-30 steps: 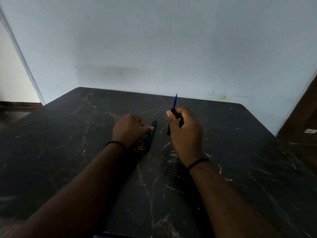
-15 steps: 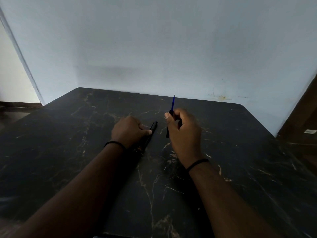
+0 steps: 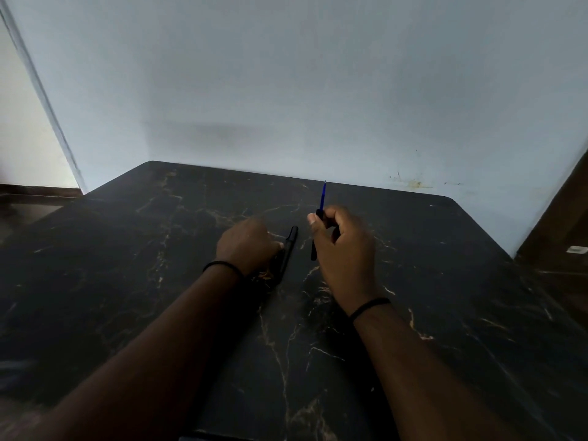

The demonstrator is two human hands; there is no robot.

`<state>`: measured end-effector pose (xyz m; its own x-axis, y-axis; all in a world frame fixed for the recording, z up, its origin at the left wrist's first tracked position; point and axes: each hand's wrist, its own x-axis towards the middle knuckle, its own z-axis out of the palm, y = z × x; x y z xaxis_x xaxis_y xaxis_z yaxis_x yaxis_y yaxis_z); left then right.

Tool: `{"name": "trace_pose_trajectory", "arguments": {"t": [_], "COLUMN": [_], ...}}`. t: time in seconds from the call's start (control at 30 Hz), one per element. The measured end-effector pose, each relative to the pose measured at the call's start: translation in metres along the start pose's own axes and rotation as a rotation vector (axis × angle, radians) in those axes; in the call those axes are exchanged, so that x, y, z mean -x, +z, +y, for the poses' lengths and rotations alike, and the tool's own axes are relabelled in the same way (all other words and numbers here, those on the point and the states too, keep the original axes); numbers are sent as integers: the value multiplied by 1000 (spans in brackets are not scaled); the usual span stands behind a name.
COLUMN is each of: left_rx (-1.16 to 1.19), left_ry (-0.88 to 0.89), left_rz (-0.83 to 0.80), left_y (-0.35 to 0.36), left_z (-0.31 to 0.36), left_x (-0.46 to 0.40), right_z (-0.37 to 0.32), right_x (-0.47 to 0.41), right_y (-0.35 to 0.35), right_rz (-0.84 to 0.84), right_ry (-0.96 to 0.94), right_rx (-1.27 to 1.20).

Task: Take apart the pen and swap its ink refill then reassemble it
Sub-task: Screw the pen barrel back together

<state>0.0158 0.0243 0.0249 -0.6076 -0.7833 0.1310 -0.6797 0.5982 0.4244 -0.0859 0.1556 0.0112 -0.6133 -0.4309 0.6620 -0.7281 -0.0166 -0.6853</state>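
My right hand (image 3: 342, 246) grips a black pen barrel (image 3: 314, 249) held upright over the table, with a thin blue ink refill (image 3: 322, 197) sticking out of its top end. To the left, my left hand (image 3: 246, 245) rests curled on the black marble table (image 3: 127, 281), its thumb tip touching a second black pen piece (image 3: 289, 246) that lies flat and points away from me. The near end of that piece is hidden behind my left wrist.
The table's far edge meets a pale blue wall (image 3: 302, 90). A dark wooden floor and a door frame (image 3: 47, 100) show at the left. A brown wooden panel (image 3: 560, 224) stands past the table's right edge. A dark object edge (image 3: 206, 437) pokes in at the bottom.
My right hand has lowered slightly with the barrel and refill. The left hand and the flat pen piece have stayed put.
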Motion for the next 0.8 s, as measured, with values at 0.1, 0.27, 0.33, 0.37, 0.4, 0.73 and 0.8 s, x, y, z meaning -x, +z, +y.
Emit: {"name": "trace_pose_trajectory", "arguments": {"t": [0.1, 0.27, 0.33, 0.37, 0.4, 0.73, 0.8], "left_rx": [-20, -137, -206, -222, -228, 713, 1039], "left_ry": [19, 53, 85, 92, 94, 77, 8], "left_rz": [16, 76, 125, 137, 136, 254, 257], "left_y": [-2, -1, 0, 0, 1, 1, -1], "left_z": [-1, 3, 6, 8, 9, 11, 12], "left_x": [-1, 3, 4, 5, 5, 1, 0], "right_z": [3, 6, 7, 7, 7, 7, 5], "right_x": [-1, 0, -1, -1, -1, 0, 2], "right_y": [1, 2, 3, 3, 3, 4, 4], "right_rz": [11, -23, -24, -26, -31, -33, -59], "right_ry": [-11, -3, -3, -5, -4, -25, -34], "right_rx": [4, 6, 3, 3, 4, -5, -18]}}
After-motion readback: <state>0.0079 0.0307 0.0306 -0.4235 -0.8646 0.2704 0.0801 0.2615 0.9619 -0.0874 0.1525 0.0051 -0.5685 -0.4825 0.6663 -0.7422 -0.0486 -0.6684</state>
